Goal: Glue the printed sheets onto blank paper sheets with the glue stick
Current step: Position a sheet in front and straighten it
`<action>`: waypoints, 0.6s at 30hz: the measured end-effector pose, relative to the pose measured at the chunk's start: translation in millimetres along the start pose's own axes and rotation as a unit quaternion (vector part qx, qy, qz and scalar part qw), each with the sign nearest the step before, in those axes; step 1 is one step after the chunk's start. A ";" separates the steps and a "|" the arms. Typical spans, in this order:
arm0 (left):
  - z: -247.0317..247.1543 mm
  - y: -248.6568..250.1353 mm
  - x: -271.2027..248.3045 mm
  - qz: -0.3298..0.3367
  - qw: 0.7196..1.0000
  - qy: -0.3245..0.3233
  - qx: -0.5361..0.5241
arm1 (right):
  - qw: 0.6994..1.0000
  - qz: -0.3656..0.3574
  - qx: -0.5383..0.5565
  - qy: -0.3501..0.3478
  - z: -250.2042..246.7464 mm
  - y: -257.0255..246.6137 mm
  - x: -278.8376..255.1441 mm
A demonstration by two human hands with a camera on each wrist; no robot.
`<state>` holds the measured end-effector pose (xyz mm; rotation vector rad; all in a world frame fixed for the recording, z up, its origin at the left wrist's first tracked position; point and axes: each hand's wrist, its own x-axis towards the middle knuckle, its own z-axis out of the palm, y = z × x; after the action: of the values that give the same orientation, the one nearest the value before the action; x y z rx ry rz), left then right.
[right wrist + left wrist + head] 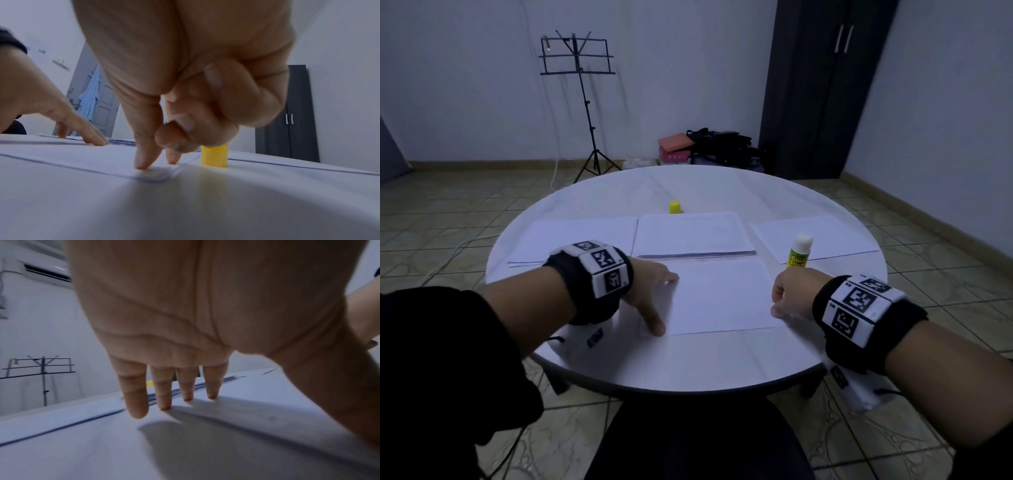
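Pressing seems to be the step in hand: a sheet [722, 296] lies flat at the near middle of the round desk [688, 363], and both hands work its side edges. The left hand [650, 291] at nine o'clock of the sheet has its fingers [135, 402] spread and straight, tips down on the paper, grasping nothing. The right hand [791, 294] at three o'clock presses the near corner with its forefinger [146, 155], the other fingers curled in; whether they hold anything I cannot tell. Whether this is one sheet or a printed one already laid on a blank, I cannot tell either.

The glue stick [799, 251] stands upright and uncapped just beyond the right hand, at about one o'clock; its yellow cap [675, 207] stands well apart at twelve o'clock, past a stack of sheets [693, 236]. More paper lies at ten o'clock [575, 240] and at two o'clock [825, 236].

Next, I judge, comes smoothing outward, then moving the sheet aside for a fresh pair
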<state>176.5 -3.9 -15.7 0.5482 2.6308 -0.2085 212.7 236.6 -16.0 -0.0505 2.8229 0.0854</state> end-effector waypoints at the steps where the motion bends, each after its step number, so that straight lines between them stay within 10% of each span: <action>1: 1.3 -8.7 -2.4 -0.007 1.000 -0.010 -0.005 | 1.000 0.001 -0.003 0.001 0.9 0.4 1.4; 18: 7.7 -40.5 -31.3 -0.070 0.996 -0.045 0.029 | 0.998 -0.053 -0.012 -0.012 -21.2 -73.4 -5.8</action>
<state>188.7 -53.3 -6.2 0.3630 2.5838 -0.3448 214.9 162.1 2.0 -0.2043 2.7894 0.0954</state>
